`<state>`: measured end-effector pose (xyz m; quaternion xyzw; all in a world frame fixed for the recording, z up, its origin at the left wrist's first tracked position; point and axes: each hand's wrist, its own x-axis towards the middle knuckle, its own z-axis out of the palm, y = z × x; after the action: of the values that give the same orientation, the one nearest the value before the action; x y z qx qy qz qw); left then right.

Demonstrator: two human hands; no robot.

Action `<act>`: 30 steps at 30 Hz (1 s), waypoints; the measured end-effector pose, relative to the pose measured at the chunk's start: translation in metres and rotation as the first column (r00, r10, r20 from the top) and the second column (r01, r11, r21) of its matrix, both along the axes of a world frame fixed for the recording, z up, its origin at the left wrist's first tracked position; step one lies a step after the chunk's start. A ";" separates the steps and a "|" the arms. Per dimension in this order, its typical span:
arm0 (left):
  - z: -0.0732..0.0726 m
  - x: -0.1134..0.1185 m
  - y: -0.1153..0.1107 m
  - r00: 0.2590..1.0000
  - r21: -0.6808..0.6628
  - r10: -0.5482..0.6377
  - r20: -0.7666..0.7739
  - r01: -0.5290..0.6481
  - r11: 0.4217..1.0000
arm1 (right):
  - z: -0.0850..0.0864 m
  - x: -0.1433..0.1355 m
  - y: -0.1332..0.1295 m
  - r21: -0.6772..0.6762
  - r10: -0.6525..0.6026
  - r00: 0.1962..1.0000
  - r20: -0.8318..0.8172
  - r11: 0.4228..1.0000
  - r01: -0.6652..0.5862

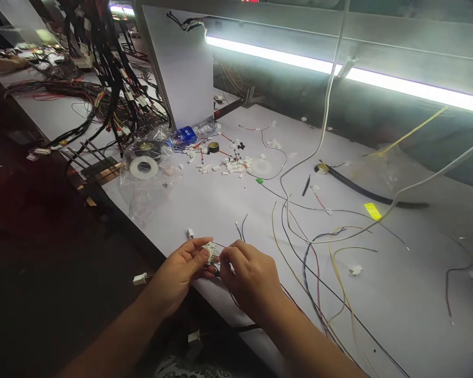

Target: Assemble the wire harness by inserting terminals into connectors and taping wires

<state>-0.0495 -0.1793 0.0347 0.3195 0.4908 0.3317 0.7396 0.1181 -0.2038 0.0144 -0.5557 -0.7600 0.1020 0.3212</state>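
Near the table's front edge, my left hand (pixel 177 275) pinches a white multi-pin connector (pixel 210 252) between thumb and fingers. My right hand (pixel 252 270) is closed just to the right of it, fingertips together on a thin wire (pixel 219 244) that meets the connector's side; the fingers partly hide it. Dark wire hangs below the two hands. A small white plug (pixel 189 233) lies just beyond my left hand, and another white plug (pixel 140 279) sticks out to the left of my wrist. Two short dark wires (pixel 243 227) lie beyond the hands.
Loose yellow, black and red wires (pixel 319 283) spread across the right side. Farther back lie a pile of white connectors (pixel 236 165), a tape roll (pixel 213 147), a plastic bottle (pixel 185 135) and a bag (pixel 142 194). A white cable (pixel 326 110) hangs down. Another person's hand (pixel 18 63) shows far left.
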 end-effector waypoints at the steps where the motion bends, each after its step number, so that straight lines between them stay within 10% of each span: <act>1: 0.000 0.002 -0.001 1.000 0.008 0.005 -0.010 -0.005 1.000 | -0.001 0.000 -0.001 0.006 0.004 1.000 0.005 1.000 -0.004; 15: -0.007 -0.004 -0.008 0.991 0.068 0.051 -0.121 -0.043 0.997 | -0.002 -0.003 0.000 -0.152 0.019 0.903 -0.430 0.984 -0.093; 21: -0.016 -0.003 -0.005 0.969 0.102 0.038 -0.243 -0.013 0.995 | -0.007 -0.007 -0.003 -0.099 0.007 0.941 -0.337 0.994 -0.043; 25: -0.016 -0.004 0.001 0.972 0.067 -0.014 -0.235 0.030 0.997 | 0.004 0.018 0.016 -0.308 0.100 0.957 -0.271 0.933 -0.185; 30: -0.011 -0.006 0.006 0.966 0.072 0.082 -0.246 -0.066 0.995 | 0.006 0.072 0.066 -0.438 -0.252 0.916 0.313 0.817 0.374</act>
<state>-0.0550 -0.1729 0.0235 0.3634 0.5805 0.3318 0.6487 0.1903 -0.1375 0.0202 -0.7449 -0.6396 0.1683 0.0880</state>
